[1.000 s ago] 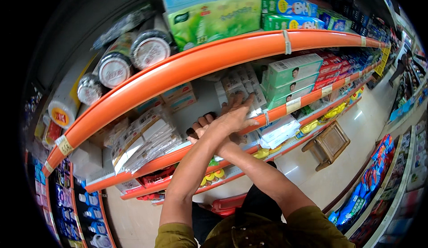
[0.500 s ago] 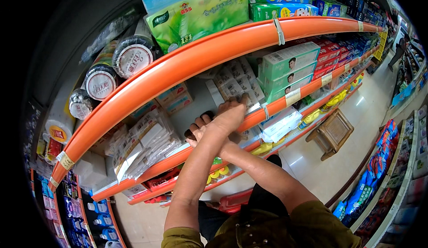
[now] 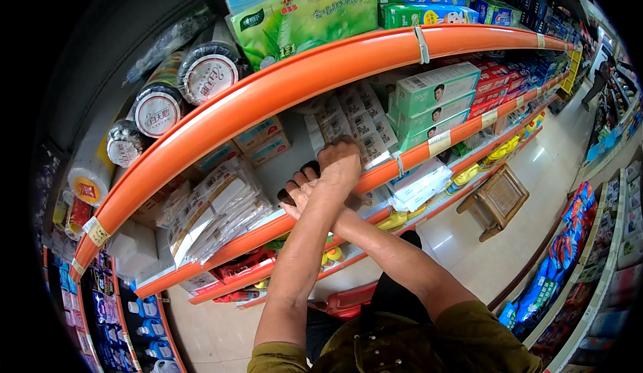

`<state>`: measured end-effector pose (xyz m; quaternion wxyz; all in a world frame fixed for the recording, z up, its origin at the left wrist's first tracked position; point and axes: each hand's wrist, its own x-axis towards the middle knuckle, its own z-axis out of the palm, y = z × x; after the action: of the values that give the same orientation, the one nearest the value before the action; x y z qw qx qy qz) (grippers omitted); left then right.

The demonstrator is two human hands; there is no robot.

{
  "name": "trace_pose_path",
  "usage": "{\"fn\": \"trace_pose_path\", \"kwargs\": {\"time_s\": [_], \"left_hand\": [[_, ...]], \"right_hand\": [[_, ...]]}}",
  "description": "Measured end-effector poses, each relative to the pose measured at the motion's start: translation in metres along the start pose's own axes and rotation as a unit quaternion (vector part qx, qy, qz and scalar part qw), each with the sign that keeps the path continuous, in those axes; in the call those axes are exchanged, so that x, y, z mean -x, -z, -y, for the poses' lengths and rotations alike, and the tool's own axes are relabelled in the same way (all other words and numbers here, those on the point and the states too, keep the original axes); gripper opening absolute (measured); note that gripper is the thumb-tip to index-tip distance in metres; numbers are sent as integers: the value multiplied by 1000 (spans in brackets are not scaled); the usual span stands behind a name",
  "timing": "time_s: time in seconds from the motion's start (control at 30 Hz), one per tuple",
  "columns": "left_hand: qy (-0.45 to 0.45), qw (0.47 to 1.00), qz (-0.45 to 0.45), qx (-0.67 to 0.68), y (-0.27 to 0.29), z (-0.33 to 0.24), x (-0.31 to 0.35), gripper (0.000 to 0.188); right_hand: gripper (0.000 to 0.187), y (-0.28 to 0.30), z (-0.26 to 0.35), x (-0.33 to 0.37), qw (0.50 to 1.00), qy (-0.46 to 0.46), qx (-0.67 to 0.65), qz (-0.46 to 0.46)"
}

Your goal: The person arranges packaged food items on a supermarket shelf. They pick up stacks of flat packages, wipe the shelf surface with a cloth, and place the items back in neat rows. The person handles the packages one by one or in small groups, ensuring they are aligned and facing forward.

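My forearms cross over the middle shelf, the left one on top. My left hand (image 3: 339, 162) has its fingers curled at the near left edge of the flat clear-wrapped packs (image 3: 362, 121); whether it grips one is hidden. Beneath that wrist, my right hand (image 3: 300, 191) is wrapped round a dark brown object (image 3: 287, 197), its rounded ends showing past the fingers; its kind cannot be made out. Left of the right hand lies a slanting pile of similar wrapped packs (image 3: 218, 212). Green boxes (image 3: 435, 95) stand stacked just right of the left hand's packs.
An orange shelf rail (image 3: 321, 67) arches above my hands, and a lower orange rail (image 3: 382, 172) runs along the shelf front. Small boxes (image 3: 262, 140) sit further back. Rolls (image 3: 157, 113) and a green tissue pack (image 3: 305, 24) fill the upper shelf. A wooden stool (image 3: 495, 199) stands at right.
My left hand has moved a little left across the wrapped packs, its fingers now more curled. My right hand still holds the dark brown object in nearly the same place.
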<state>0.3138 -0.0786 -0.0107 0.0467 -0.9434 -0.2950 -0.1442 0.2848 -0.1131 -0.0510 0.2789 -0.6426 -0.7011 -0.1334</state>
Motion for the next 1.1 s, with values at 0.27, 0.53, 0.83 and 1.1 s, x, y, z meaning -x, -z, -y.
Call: {"fn": "trace_pose_path", "kwargs": {"time_s": [0.27,0.53,0.83,1.1], "left_hand": [[137,809,-242,518,44,29,31,22],[238,410,-197,858,19,56,109,23],[265,407,-151,861,1,31,149,22],[275,448,-155,836,-7,30,165,26]], "right_hand": [[27,4,1,11,992,-6,-126,-5],[26,78,-9,71,927,-56,-368,55],[21,145,-13,19,937,-45,-252,-236],[47,51,-11,-7,989,-13,-83,118]]}}
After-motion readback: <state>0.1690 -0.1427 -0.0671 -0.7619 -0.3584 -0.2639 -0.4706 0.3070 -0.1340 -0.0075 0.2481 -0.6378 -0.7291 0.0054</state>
